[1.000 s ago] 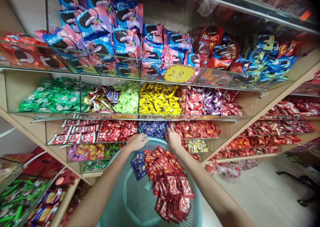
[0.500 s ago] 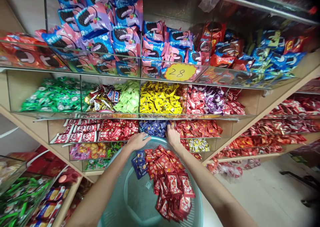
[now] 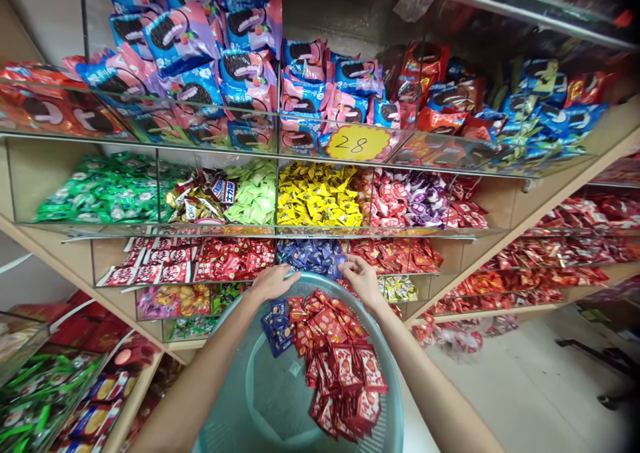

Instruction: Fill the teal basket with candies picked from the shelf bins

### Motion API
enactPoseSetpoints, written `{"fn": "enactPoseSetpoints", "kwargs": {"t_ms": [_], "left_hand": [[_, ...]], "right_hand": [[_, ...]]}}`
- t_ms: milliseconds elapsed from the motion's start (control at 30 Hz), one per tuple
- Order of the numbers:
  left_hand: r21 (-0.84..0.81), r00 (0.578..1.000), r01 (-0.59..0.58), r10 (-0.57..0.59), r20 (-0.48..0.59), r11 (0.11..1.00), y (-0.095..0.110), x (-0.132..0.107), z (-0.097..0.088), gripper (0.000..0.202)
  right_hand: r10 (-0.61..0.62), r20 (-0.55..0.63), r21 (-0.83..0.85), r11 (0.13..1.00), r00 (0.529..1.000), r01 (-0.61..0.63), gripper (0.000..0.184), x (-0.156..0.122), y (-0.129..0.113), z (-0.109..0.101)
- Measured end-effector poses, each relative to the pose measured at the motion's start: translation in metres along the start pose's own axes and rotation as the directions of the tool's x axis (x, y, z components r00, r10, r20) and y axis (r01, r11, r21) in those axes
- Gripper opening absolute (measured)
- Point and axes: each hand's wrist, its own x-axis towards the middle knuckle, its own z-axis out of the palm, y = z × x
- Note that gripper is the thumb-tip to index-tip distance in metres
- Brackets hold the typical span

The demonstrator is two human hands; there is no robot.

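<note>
A teal plastic basket [image 3: 395,400] is in front of me, holding red candy packets [image 3: 345,366] and a small cluster of blue packets [image 3: 278,326]. My left hand [image 3: 275,282] is closed over the basket's far rim. To the right, my right hand [image 3: 363,280] is just beyond the rim, thumb and fingertips pinched on a blue candy packet [image 3: 337,265]. That packet is at the front of a shelf bin of similar blue packets [image 3: 307,253]. Part of the left hand's grip is hidden below the rim.
Shelves with clear dividers rise ahead, stocked with yellow candies [image 3: 320,196], green candies [image 3: 115,190] and blue-pink cookie packs [image 3: 185,40]. A yellow price tag [image 3: 358,143] hangs on the upper ledge. More red packets [image 3: 530,286] line the shelves at right, above the floor [image 3: 500,380].
My right hand has drawn back from inside the blue bin toward the basket and slightly right, with a blue packet now visible at its fingertips. My left hand stays on the rim.
</note>
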Motion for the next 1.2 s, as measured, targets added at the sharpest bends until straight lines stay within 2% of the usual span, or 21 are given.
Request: {"fn": "enactPoseSetpoints", "kwargs": {"t_ms": [67,133,200,267,333,433,500,567,633,767,867,1000,1200], "left_hand": [[-0.005,1.000,0.018,-0.018,0.004,1.000,0.001,0.000,0.000,0.055],[-0.003,1.000,0.013,-0.013,0.000,1.000,0.001,0.000,0.000,0.056],[0.004,1.000,-0.008,0.008,-0.011,1.000,0.001,0.000,0.001,0.056],[0.006,1.000,-0.020,0.020,-0.019,1.000,0.001,0.000,0.001,0.056],[0.003,1.000,-0.015,0.015,-0.018,1.000,0.001,0.000,0.000,0.057],[0.002,1.000,-0.010,0.010,-0.012,1.000,0.002,-0.001,-0.001,0.058],[0.012,1.000,-0.014,0.014,-0.013,1.000,0.002,-0.001,-0.001,0.059],[0.024,1.000,-0.018,0.018,-0.014,1.000,0.002,-0.001,-0.001,0.059],[0.026,1.000,-0.021,0.021,-0.015,0.999,0.001,-0.001,-0.001,0.059],[0.026,0.999,-0.026,0.027,-0.025,0.999,0.001,-0.001,0.000,0.060],[0.027,0.999,-0.025,0.025,-0.025,0.999,0.001,-0.001,0.000,0.060],[0.019,1.000,-0.010,0.011,-0.017,1.000,0.001,-0.001,0.000,0.061],[-0.006,1.000,0.017,-0.017,-0.001,1.000,0.002,-0.001,-0.001,0.058]], "right_hand": [[0.129,0.110,0.347,0.924,0.986,-0.160,0.033,-0.012,-0.007,0.004],[0.212,0.239,0.573,0.757,0.948,-0.314,0.028,-0.025,-0.015,0.009],[0.233,0.361,0.719,0.547,0.903,-0.428,0.025,-0.038,-0.021,0.015],[0.211,0.465,0.788,0.345,0.860,-0.510,0.023,-0.050,-0.024,0.022],[0.195,0.534,0.802,0.191,0.823,-0.566,0.022,-0.060,-0.023,0.030],[0.201,0.626,0.766,0.026,0.753,-0.643,0.022,-0.072,-0.020,0.044],[0.190,0.676,0.730,-0.039,0.712,-0.683,0.021,-0.079,-0.019,0.053],[0.176,0.706,0.702,-0.050,0.686,-0.710,0.024,-0.084,-0.021,0.059],[0.170,0.724,0.681,-0.019,0.669,-0.732,0.031,-0.088,-0.025,0.063],[0.181,0.726,0.655,0.115,0.664,-0.747,0.044,-0.092,-0.031,0.064],[0.209,0.708,0.633,0.233,0.674,-0.738,0.034,-0.095,-0.030,0.064],[0.242,0.648,0.621,0.382,0.722,-0.685,0.016,-0.101,-0.029,0.065],[0.191,0.601,0.594,0.543,0.776,-0.593,0.026,-0.107,-0.037,0.065]]}}
